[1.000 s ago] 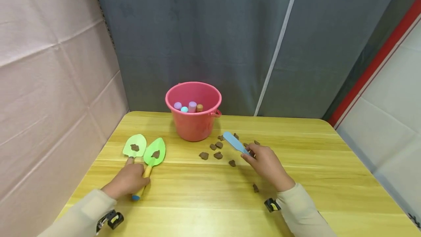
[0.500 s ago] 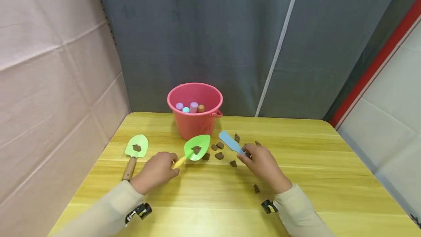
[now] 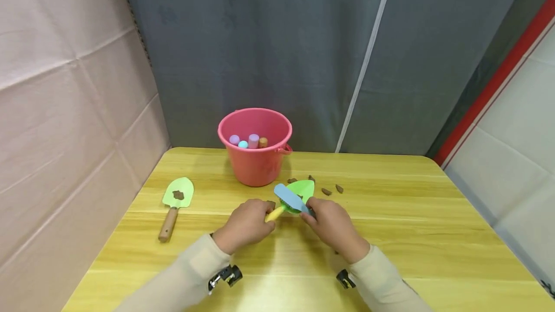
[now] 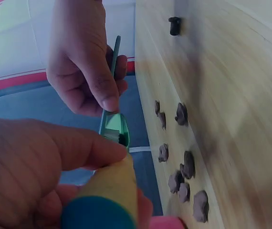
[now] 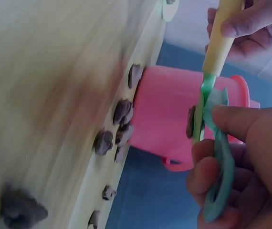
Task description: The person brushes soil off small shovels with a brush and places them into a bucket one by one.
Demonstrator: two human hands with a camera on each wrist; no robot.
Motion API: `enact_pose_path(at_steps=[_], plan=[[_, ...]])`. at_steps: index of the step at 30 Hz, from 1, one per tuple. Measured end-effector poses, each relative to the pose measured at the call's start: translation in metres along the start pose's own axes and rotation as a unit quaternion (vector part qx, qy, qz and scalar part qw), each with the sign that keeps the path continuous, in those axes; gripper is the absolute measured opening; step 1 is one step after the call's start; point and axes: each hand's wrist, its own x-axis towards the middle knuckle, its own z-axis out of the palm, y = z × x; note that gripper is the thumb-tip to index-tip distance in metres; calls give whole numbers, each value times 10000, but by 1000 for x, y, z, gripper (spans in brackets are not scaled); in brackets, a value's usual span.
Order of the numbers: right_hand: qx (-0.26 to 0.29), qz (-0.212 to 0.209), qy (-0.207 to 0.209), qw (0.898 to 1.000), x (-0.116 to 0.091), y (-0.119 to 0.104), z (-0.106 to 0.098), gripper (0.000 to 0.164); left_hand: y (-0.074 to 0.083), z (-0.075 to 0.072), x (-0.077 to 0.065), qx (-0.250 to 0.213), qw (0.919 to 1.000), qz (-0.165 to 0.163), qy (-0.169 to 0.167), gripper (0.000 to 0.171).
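Note:
In the head view my left hand (image 3: 247, 224) grips the yellow handle of a green leaf-shaped trowel (image 3: 307, 187); the handle's blue end shows in the left wrist view. My right hand (image 3: 333, 225) holds a small blue brush (image 3: 287, 195) by its handle. The brush lies across over the trowel's blade, and in the right wrist view its pale bristles (image 5: 217, 99) face the blade. Most of the blade's upper face is hidden under the brush, with a bit of brown showing there. Both tools are raised over the table, my two hands close together.
Several brown clay-like lumps (image 4: 200, 206) lie scattered on the wooden table (image 3: 416, 235). A pink bucket (image 3: 256, 165) holding several coloured sticks stands behind. At left lies a pale green trowel (image 3: 186, 188) with a wooden handle and a brown lump on its blade.
My left hand has lifted the leaf-shaped trowel from beside the other one and carried it right, under the brush. My right hand has shifted slightly left with the brush.

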Motion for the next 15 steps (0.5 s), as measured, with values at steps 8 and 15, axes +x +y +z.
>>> enact_pose_path(at_steps=[8, 15], plan=[[108, 365, -161, 9991, -3, 6, 0, 23, 4, 4, -1, -138, 9998, -100, -89, 8], [205, 452, -249, 9985, -4, 13, -3, 20, 4, 4, -2, -37, 9999, -1, -106, 10]])
